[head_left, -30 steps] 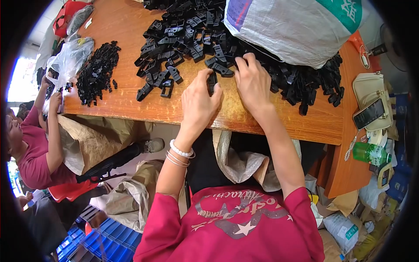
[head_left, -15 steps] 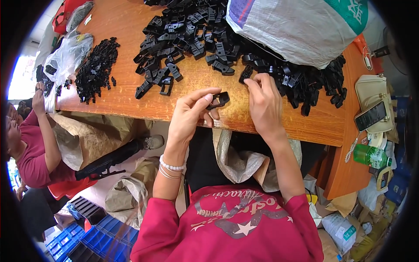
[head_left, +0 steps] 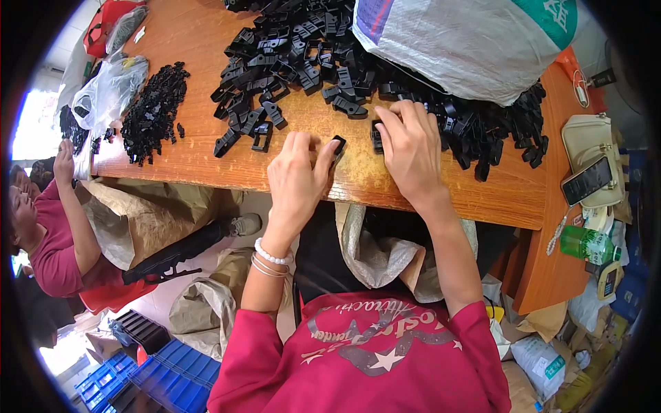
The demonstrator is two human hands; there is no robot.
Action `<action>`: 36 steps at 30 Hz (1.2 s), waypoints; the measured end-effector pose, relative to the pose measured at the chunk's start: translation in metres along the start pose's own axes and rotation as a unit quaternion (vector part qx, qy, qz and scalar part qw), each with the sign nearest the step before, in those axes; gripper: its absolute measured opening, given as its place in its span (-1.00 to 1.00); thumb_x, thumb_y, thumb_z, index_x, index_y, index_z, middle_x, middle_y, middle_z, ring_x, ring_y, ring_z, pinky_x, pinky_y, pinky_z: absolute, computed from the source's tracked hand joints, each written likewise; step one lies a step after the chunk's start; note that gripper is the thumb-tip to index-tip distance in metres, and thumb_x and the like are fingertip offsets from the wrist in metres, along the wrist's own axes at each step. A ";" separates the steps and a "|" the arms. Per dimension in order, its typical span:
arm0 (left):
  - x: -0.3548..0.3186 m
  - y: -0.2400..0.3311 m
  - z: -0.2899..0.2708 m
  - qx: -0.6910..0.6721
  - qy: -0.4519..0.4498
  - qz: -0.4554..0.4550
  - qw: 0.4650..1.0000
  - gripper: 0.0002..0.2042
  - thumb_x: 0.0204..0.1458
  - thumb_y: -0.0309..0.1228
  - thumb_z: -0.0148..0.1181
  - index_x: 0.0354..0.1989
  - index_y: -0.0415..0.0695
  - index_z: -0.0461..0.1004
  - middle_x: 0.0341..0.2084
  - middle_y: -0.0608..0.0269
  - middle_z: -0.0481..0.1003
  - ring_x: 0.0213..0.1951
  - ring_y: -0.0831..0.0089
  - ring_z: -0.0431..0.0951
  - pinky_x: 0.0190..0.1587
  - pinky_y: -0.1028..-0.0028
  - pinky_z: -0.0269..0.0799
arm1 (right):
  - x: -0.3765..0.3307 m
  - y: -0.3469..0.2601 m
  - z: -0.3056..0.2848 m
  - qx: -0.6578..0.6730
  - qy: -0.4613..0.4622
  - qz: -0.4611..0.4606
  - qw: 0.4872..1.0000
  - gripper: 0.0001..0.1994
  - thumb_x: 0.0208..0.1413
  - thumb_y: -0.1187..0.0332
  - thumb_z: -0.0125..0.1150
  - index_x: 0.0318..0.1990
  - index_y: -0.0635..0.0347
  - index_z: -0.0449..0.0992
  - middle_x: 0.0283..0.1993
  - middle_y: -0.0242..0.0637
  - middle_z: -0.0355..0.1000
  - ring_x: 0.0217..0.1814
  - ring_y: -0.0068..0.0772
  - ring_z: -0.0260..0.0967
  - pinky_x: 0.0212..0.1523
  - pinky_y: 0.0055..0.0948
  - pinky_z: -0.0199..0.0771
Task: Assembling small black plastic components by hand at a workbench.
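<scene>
Above the near table edge, my left hand (head_left: 298,172) is closed, with a small black plastic part (head_left: 338,145) pinched at the thumb tip. The fingers curl behind it and partly hide it. Opposite, my right hand (head_left: 414,151) bends its thumb and fingers around a second black plastic part (head_left: 376,136), which stands on the wood just left of the fingertips. Beyond both hands spreads a heap of similar black plastic parts (head_left: 275,69), and more of them lie at the right under a white woven sack (head_left: 454,48).
Smaller black pieces (head_left: 155,110) form a pile at the left beside a clear plastic bag (head_left: 113,89). A co-worker (head_left: 58,234) sits at the left. On the right are a beige handbag (head_left: 585,144), a phone (head_left: 586,182) and a green bottle (head_left: 584,244). Blue crates (head_left: 175,375) stand lower left.
My left hand has rolled over, turning its black part more upright. My right hand has drawn the second part from the heap's edge a little nearer and to the left.
</scene>
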State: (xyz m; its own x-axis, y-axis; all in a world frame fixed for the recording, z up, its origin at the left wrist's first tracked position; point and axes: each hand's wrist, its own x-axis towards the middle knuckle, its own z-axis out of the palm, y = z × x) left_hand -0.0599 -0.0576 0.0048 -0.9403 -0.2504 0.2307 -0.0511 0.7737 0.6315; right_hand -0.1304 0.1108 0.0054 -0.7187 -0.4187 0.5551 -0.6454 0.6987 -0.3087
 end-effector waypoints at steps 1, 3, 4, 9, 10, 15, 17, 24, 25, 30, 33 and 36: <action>0.002 0.003 -0.003 -0.002 0.000 0.003 1.000 -0.68 -0.02 -0.21 0.30 -0.35 -0.24 0.43 -0.44 0.06 0.46 -0.43 0.10 0.50 -0.40 0.25 0.37 | 0.000 0.001 -0.002 -0.003 0.002 0.001 1.000 -0.73 -0.10 0.52 0.23 -0.16 0.26 0.55 -0.31 -0.29 0.38 -0.18 -0.30 0.30 -0.22 -0.29 0.24; 0.006 0.010 -0.011 -0.026 -0.048 0.040 0.998 -0.62 -0.03 -0.15 0.31 -0.28 -0.24 0.41 -0.39 0.02 0.45 -0.40 0.06 0.50 -0.39 0.23 0.38 | 0.002 0.002 0.000 -0.035 -0.005 -0.017 0.999 -0.73 -0.10 0.54 0.21 -0.17 0.25 0.55 -0.29 -0.31 0.39 -0.19 -0.30 0.30 -0.21 -0.29 0.22; 0.008 0.005 -0.010 0.019 -0.069 0.071 0.995 -0.58 -0.04 -0.15 0.32 -0.21 -0.24 0.38 -0.35 0.01 0.45 -0.39 0.07 0.51 -0.37 0.25 0.40 | 0.001 0.000 0.001 -0.032 -0.005 -0.017 0.999 -0.73 -0.10 0.54 0.21 -0.17 0.25 0.55 -0.29 -0.31 0.39 -0.19 -0.30 0.30 -0.21 -0.29 0.22; 0.009 0.001 0.002 0.017 -0.067 0.050 0.996 -0.64 -0.09 -0.30 0.35 -0.24 -0.22 0.35 -0.39 0.07 0.44 -0.42 0.17 0.50 -0.33 0.32 0.40 | -0.013 -0.019 -0.009 -0.015 -0.017 0.022 0.999 -0.65 -0.07 0.57 0.20 -0.05 0.16 0.54 -0.31 -0.31 0.37 -0.22 -0.28 0.32 -0.22 -0.30 0.23; 0.008 0.008 -0.001 -0.090 -0.080 -0.028 0.992 -0.64 -0.11 -0.34 0.38 -0.26 -0.22 0.33 -0.42 0.12 0.42 -0.44 0.28 0.47 -0.33 0.36 0.39 | -0.016 -0.023 -0.006 0.020 -0.024 0.057 0.998 -0.69 -0.06 0.49 0.25 -0.08 0.13 0.54 -0.35 -0.31 0.32 -0.24 -0.27 0.32 -0.24 -0.27 0.25; 0.000 0.015 0.010 -0.377 -0.113 -0.162 0.905 -0.74 0.01 -0.50 0.25 -0.12 -0.21 0.42 -0.47 0.33 0.43 -0.43 0.58 0.40 -0.38 0.57 0.34 | -0.037 -0.012 0.017 0.000 -0.075 0.115 0.991 -0.70 0.04 0.29 0.14 -0.06 0.12 0.40 -0.20 -0.07 0.27 -0.19 0.01 0.29 -0.21 -0.15 0.33; -0.005 -0.004 -0.001 -0.406 -0.117 -0.193 0.885 -0.78 0.06 -0.52 0.18 -0.10 -0.16 0.38 -0.53 0.38 0.38 -0.61 0.62 0.36 -0.57 0.60 0.33 | -0.035 -0.020 0.020 0.112 -0.058 0.130 0.983 -0.57 -0.04 0.30 0.19 0.02 0.15 0.34 -0.12 -0.04 0.28 -0.13 0.03 0.31 -0.13 -0.16 0.36; -0.008 -0.018 -0.003 -0.385 -0.158 -0.123 0.901 -0.78 0.03 -0.65 0.12 -0.12 -0.28 0.39 -0.43 0.29 0.48 -0.52 0.65 0.44 -0.53 0.68 0.37 | -0.039 -0.041 0.015 0.327 0.095 0.051 0.939 -0.71 -0.12 0.54 0.28 -0.17 0.33 0.47 -0.23 -0.15 0.43 -0.19 -0.18 0.36 -0.11 -0.25 0.41; -0.007 -0.019 0.003 -0.387 -0.159 -0.119 0.900 -0.82 0.05 -0.62 0.12 -0.16 -0.29 0.40 -0.48 0.24 0.51 -0.57 0.61 0.47 -0.58 0.69 0.37 | -0.041 -0.036 0.009 0.339 0.094 0.047 0.935 -0.73 -0.13 0.56 0.27 -0.19 0.36 0.49 -0.23 -0.13 0.43 -0.20 -0.16 0.36 -0.12 -0.26 0.42; -0.008 0.002 -0.005 -0.380 -0.197 -0.105 0.898 -0.86 0.11 -0.53 0.11 -0.19 -0.32 0.40 -0.60 0.20 0.51 -0.62 0.51 0.53 -0.57 0.67 0.40 | -0.046 -0.031 0.011 0.348 0.112 0.060 0.929 -0.71 -0.14 0.54 0.27 -0.19 0.39 0.50 -0.25 -0.12 0.45 -0.16 -0.14 0.34 -0.11 -0.29 0.40; -0.010 0.006 -0.009 -0.385 -0.201 -0.107 0.894 -0.83 0.18 -0.44 0.08 -0.19 -0.32 0.41 -0.59 0.22 0.51 -0.61 0.55 0.51 -0.56 0.68 0.39 | -0.047 -0.033 0.008 0.314 0.101 0.046 0.943 -0.71 -0.14 0.49 0.30 -0.19 0.37 0.51 -0.24 -0.12 0.46 -0.16 -0.16 0.35 -0.11 -0.28 0.40; -0.017 0.009 -0.013 -0.389 -0.185 -0.110 0.896 -0.74 0.26 -0.35 -0.02 -0.16 -0.35 0.45 -0.53 0.25 0.51 -0.57 0.64 0.48 -0.52 0.69 0.38 | -0.047 -0.044 -0.002 0.273 0.129 0.029 0.953 -0.71 -0.18 0.36 0.37 -0.27 0.32 0.57 -0.23 -0.16 0.49 -0.15 -0.22 0.36 -0.12 -0.27 0.40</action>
State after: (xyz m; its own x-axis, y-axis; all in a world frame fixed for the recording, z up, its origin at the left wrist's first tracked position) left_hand -0.0405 -0.0543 0.0159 -0.9909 -0.0247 -0.1326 -0.1337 0.0533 0.9896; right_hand -0.0677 0.1011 -0.0062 -0.7157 -0.1834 0.6739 -0.6951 0.2803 -0.6620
